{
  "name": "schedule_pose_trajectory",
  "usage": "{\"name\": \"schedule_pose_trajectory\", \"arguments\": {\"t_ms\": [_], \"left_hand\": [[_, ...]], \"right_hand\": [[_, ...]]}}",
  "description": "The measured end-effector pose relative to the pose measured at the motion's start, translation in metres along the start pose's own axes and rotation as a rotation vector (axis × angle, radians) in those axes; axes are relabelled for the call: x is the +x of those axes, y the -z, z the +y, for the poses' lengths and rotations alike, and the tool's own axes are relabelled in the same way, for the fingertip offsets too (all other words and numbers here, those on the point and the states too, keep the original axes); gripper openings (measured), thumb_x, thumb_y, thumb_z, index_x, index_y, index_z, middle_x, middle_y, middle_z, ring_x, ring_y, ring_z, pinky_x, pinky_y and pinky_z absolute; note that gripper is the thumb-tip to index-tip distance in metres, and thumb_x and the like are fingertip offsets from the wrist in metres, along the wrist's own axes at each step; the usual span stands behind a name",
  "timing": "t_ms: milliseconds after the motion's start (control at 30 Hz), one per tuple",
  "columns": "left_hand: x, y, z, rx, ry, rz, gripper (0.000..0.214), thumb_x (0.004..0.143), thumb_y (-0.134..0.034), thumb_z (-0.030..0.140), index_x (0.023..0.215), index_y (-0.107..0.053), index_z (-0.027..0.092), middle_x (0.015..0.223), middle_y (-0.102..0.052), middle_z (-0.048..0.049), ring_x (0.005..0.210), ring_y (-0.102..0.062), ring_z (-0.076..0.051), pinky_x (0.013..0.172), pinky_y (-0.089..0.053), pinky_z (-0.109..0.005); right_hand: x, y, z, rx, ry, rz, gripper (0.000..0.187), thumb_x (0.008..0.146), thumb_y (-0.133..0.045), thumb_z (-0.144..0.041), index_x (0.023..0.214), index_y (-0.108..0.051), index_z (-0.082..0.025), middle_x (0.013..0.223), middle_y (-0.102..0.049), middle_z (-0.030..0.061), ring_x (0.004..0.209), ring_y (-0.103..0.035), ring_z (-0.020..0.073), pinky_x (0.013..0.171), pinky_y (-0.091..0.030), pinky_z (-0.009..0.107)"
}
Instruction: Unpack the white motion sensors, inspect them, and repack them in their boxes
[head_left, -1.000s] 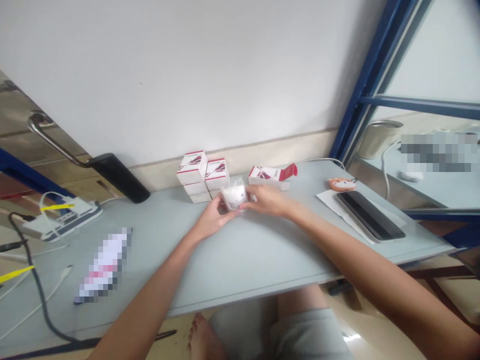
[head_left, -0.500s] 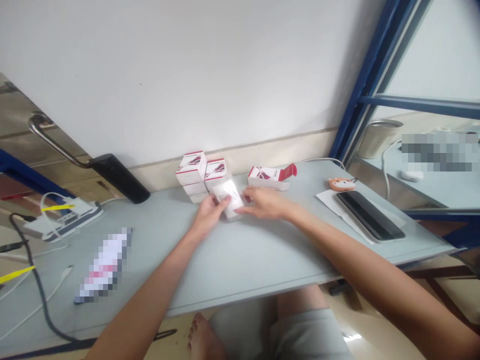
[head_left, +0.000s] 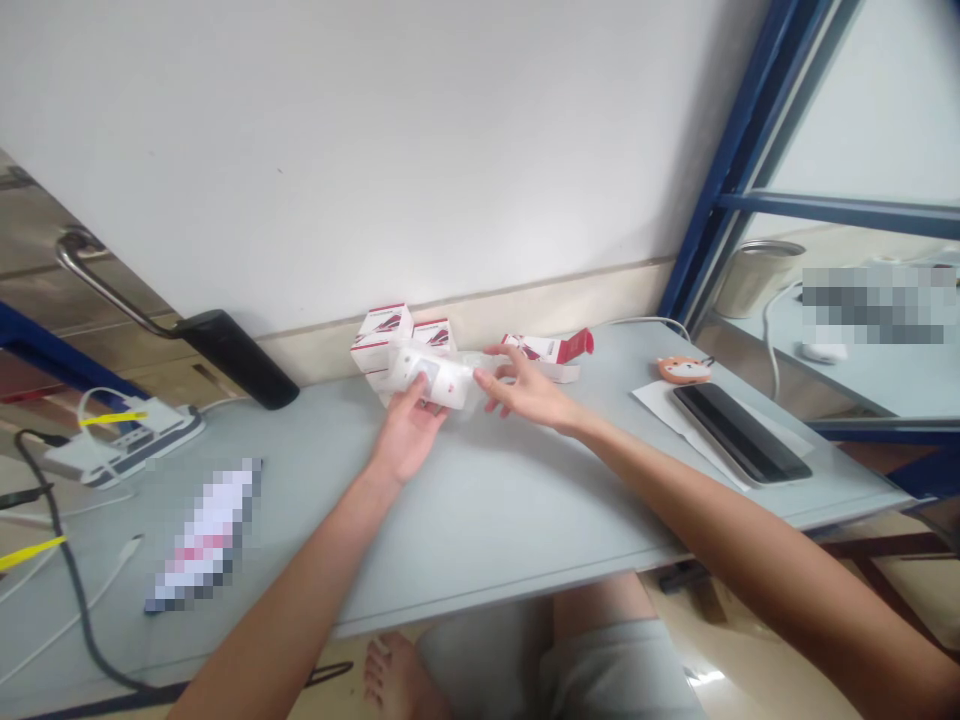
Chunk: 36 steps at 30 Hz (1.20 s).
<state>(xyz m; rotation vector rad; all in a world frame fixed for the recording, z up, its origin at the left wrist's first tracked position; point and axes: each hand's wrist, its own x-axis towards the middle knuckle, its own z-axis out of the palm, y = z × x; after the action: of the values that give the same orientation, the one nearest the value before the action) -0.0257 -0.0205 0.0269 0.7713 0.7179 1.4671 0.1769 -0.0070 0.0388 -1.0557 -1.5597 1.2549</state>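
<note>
White plastic gadget (head_left: 433,378), wrapped in a clear plastic bag (head_left: 471,385), was held just above the far part of the pale grey table (head_left: 487,520), close in front of a stack of white-and-red cardboard boxes (head_left: 382,335).

The risks, as I judged them: the film looked slick and loose, so the gadget could slide inside the wrap and slip out of a one-handed hold onto the tabletop. The stack stood right behind the knuckles – a push forward could topple it. The open white-and-red box with its red flap raised (head_left: 551,350) lay just beyond the right hand (head_left: 525,392), and a careless sweep there could knock it toward the wall.

The left hand (head_left: 405,432) came up from below with the forearm stretched far out over the table, palm cupped under the gadget, thumb laid over its top – closed around it. The right arm reached in from the right, wrist low, fingers fanned loosely with their tips at the bag's loose end; whether they pinched the film could not be told.

Off to the right, well apart, a black flat tablet (head_left: 739,430) lay on a white sheet.
</note>
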Motion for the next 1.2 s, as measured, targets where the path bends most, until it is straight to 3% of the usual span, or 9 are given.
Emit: {"name": "schedule_pose_trajectory", "arguments": {"t_ms": [167, 333, 500, 600, 767, 900, 1033, 1100, 1200], "left_hand": [[-0.004, -0.004, 0.0, 0.108, -0.063, -0.03, 0.056, 0.084, -0.083, 0.028, 0.136, -0.062, 0.029, 0.144, -0.066, -0.0072, 0.133, -0.062, -0.025, 0.109, -0.053, -0.042], [-0.007, 0.001, 0.0, 0.372, -0.155, -0.153, 0.108, 0.072, -0.091, 0.022, 0.156, -0.03, 0.051, 0.152, -0.057, -0.0016, 0.131, -0.063, -0.022, 0.108, -0.052, -0.04], [-0.004, 0.007, 0.0, 0.821, -0.455, -0.056, 0.068, 0.067, -0.095, 0.038, 0.128, -0.067, 0.027, 0.151, -0.05, -0.0112, 0.14, -0.05, -0.03, 0.104, -0.051, -0.032], [-0.003, 0.01, 0.002, 0.961, -0.561, -0.024, 0.06, 0.066, -0.095, 0.047, 0.116, -0.073, 0.023, 0.143, -0.056, -0.0128, 0.138, -0.052, -0.033, 0.101, -0.051, -0.033], [-0.005, 0.008, 0.005, 0.864, -0.405, -0.009, 0.062, 0.082, -0.074, 0.07, 0.118, -0.069, 0.019, 0.102, -0.075, -0.0082, 0.088, -0.07, -0.023, 0.078, -0.053, -0.03], [-0.006, 0.007, 0.008, 0.72, 0.042, -0.092, 0.069, 0.087, -0.059, 0.078, 0.116, -0.069, 0.017, 0.068, -0.07, -0.0036, 0.052, -0.061, -0.018, 0.048, -0.044, -0.029], [-0.008, 0.008, 0.016, 0.448, 0.395, -0.295, 0.06, 0.092, -0.052, 0.074, 0.103, -0.072, 0.018, 0.047, -0.056, 0.0, 0.039, -0.052, -0.018, 0.046, -0.038, -0.031], [-0.011, 0.007, 0.021, 0.324, 0.432, -0.353, 0.062, 0.093, -0.048, 0.075, 0.109, -0.073, 0.02, 0.044, -0.051, 0.0018, 0.037, -0.048, -0.017, 0.05, -0.038, -0.032], [-0.015, 0.008, 0.024, 0.204, 0.337, -0.364, 0.071, 0.086, -0.053, 0.081, 0.125, -0.069, 0.025, 0.057, -0.059, -0.0005, 0.049, -0.055, -0.019, 0.06, -0.043, -0.036]], "right_hand": [[0.001, -0.011, 0.005, 0.286, -0.022, 0.064, 0.025, 0.091, -0.073, -0.03, 0.106, -0.055, -0.021, 0.078, -0.066, -0.0006, 0.065, -0.067, 0.0145, 0.06, -0.058, 0.028], [0.006, 0.004, 0.004, 0.551, -0.062, 0.045, 0.03, 0.079, -0.082, -0.033, 0.093, -0.06, -0.02, 0.072, -0.061, -0.0028, 0.066, -0.059, 0.0114, 0.062, -0.053, 0.025], [0.013, 0.018, 0.005, 0.453, 0.097, 0.078, 0.04, 0.075, -0.085, -0.049, 0.087, -0.059, -0.02, 0.076, -0.061, -0.002, 0.066, -0.058, 0.0125, 0.061, -0.054, 0.028], [0.015, 0.021, 0.006, 0.296, 0.23, 0.102, 0.037, 0.084, -0.077, -0.052, 0.089, -0.057, -0.021, 0.076, -0.062, -0.0017, 0.062, -0.059, 0.0138, 0.059, -0.054, 0.031], [0.016, 0.017, 0.012, 0.0, 0.313, 0.112, 0.013, 0.093, -0.061, -0.034, 0.093, -0.056, -0.022, 0.075, -0.063, -0.0023, 0.061, -0.059, 0.0143, 0.063, -0.05, 0.031], [0.014, 0.014, 0.016, -0.245, 0.302, 0.125, 0.004, 0.09, -0.055, -0.025, 0.087, -0.056, -0.022, 0.08, -0.067, 0.0, 0.074, -0.062, 0.0171, 0.072, -0.047, 0.031], [0.013, 0.014, 0.014, -0.303, 0.297, 0.098, 0.01, 0.091, -0.056, -0.029, 0.085, -0.059, -0.021, 0.084, -0.069, 0.0021, 0.078, -0.062, 0.0184, 0.075, -0.046, 0.032], [0.013, 0.014, 0.01, -0.204, 0.279, 0.087, 0.014, 0.092, -0.059, -0.033, 0.086, -0.06, -0.021, 0.08, -0.068, 0.0016, 0.074, -0.061, 0.0174, 0.072, -0.047, 0.031], [0.01, 0.011, 0.006, 0.031, 0.171, 0.07, 0.022, 0.092, -0.065, -0.042, 0.089, -0.061, -0.02, 0.068, -0.061, -0.0019, 0.063, -0.056, 0.0149, 0.064, -0.045, 0.029]]}}
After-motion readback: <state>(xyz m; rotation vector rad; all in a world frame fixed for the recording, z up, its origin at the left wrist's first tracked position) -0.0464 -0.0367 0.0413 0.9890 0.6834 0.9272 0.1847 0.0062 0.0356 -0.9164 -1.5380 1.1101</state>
